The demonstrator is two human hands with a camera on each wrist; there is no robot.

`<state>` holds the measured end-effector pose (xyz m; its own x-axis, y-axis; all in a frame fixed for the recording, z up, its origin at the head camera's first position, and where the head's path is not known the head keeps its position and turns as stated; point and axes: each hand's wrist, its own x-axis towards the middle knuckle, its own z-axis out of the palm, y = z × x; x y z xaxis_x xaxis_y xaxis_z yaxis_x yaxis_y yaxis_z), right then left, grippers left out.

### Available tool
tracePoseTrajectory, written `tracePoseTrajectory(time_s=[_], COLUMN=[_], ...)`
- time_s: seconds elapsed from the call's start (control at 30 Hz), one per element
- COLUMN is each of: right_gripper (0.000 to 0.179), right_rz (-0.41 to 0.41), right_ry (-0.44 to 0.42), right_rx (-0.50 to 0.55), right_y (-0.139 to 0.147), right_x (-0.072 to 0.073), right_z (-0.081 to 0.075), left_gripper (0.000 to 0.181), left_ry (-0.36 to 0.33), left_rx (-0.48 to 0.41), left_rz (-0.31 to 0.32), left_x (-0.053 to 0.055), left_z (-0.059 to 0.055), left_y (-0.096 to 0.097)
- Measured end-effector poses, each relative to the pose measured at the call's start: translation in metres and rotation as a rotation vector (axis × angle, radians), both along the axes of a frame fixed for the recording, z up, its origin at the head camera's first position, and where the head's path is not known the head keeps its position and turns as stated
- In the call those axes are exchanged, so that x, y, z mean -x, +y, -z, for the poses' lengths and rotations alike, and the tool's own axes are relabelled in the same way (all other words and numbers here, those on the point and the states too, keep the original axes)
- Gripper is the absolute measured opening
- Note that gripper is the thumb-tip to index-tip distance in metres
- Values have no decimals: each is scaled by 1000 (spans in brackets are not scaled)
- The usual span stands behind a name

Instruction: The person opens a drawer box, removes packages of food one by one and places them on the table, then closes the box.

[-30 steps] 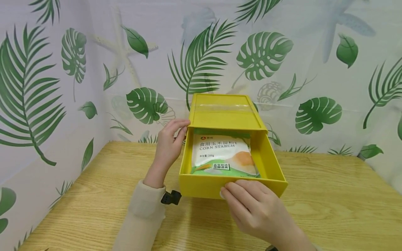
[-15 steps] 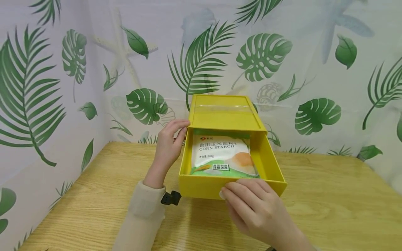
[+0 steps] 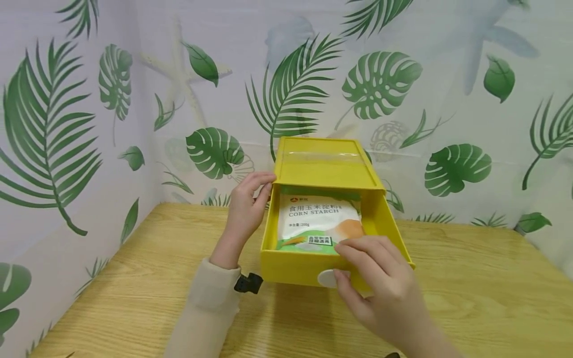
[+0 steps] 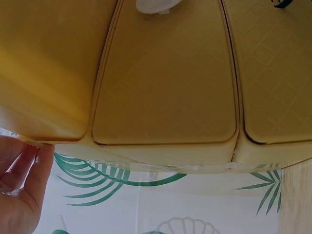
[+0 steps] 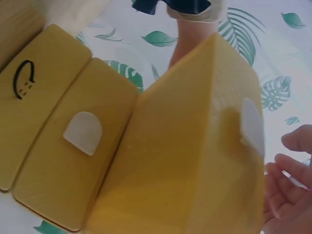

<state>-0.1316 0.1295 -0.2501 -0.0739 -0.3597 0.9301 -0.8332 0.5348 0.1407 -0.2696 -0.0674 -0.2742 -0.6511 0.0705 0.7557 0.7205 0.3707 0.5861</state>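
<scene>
A yellow drawer cabinet stands on the table, its top drawer pulled out toward me. Inside the drawer lies a white and green bag of corn starch. My left hand rests its fingers against the cabinet's upper left front corner; in the left wrist view the left hand touches that edge too. Over the drawer's front rim hovers my right hand, thumb beside the white pull tab. In the right wrist view the right hand has loose fingers, holding nothing, near the pull tab.
Below the pulled-out drawer are shut drawers, one with a white tab and another with a black curved mark. A leaf-printed sheet hangs behind the wooden table.
My right hand has left its grip on the drawer front and risen over the rim, spreading thumb from fingers and uncovering the white tab. The left hand keeps its place on the cabinet corner.
</scene>
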Motion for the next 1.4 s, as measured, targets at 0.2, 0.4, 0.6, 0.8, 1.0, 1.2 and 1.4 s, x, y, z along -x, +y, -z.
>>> tracePoseTrajectory(time_s=[0.2, 0.4, 0.6, 0.8, 1.0, 1.2, 1.4], right_gripper=[37, 30, 29, 28, 29, 26, 43], right_rz=[13, 96, 201, 323, 451, 571, 652], right_ry=[-128, -256, -344, -574, -776, -797, -876], right_rx=[20, 12, -79, -212, -417, -596, -655], right_y=[5, 21, 36, 42, 42, 33, 24], right_x=[1, 10, 20, 27, 41, 50, 53], right_z=[-8, -18, -28, -38, -49, -49, -47], left_gripper=[19, 19, 19, 19, 19, 19, 19], left_ry=[-6, -15, -19, -21, -26, -11, 3], left_rx=[-2, -8, -14, -22, -21, -12, -10], left_rz=[-2, 11, 19, 28, 23, 16, 20], left_x=[1, 0, 0, -1, -1, 0, 2], left_z=[1, 1, -1, -2, -1, 0, 1], left_y=[-1, -1, 0, -1, -2, -2, -2])
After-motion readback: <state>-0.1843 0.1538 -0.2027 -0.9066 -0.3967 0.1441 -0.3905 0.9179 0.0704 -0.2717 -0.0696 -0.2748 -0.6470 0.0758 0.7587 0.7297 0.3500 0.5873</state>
